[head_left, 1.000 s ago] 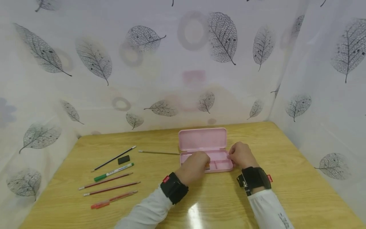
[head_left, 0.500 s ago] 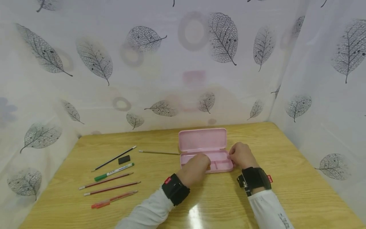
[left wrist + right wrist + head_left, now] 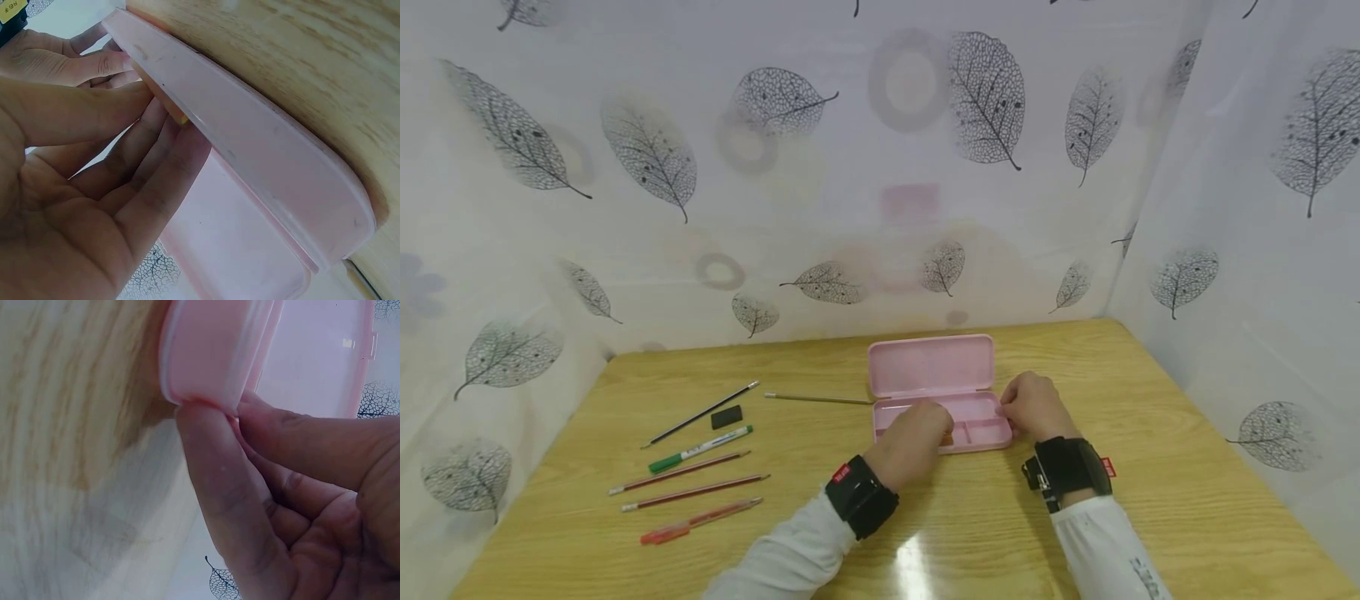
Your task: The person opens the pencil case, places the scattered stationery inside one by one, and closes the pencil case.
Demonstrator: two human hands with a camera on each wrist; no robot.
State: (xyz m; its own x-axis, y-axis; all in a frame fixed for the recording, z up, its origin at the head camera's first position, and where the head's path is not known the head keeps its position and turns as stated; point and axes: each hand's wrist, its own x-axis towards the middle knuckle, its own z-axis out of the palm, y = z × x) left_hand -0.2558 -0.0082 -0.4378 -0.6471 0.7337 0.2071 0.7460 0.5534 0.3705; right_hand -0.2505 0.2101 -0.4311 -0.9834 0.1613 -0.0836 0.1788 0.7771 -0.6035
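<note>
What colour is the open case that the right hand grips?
Pink; the case shows best in the head view.

The case [image 3: 947, 383] is pink — the backdrop [image 3: 850, 200] (whitish) leaf-patterned.

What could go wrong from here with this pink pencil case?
The small orange piece might slip out of the left hand's pinch. The right hand grips only one end of the pink pencil case, so a push could twist it. That might nudge the greenish pencil lying by the other end.
</note>
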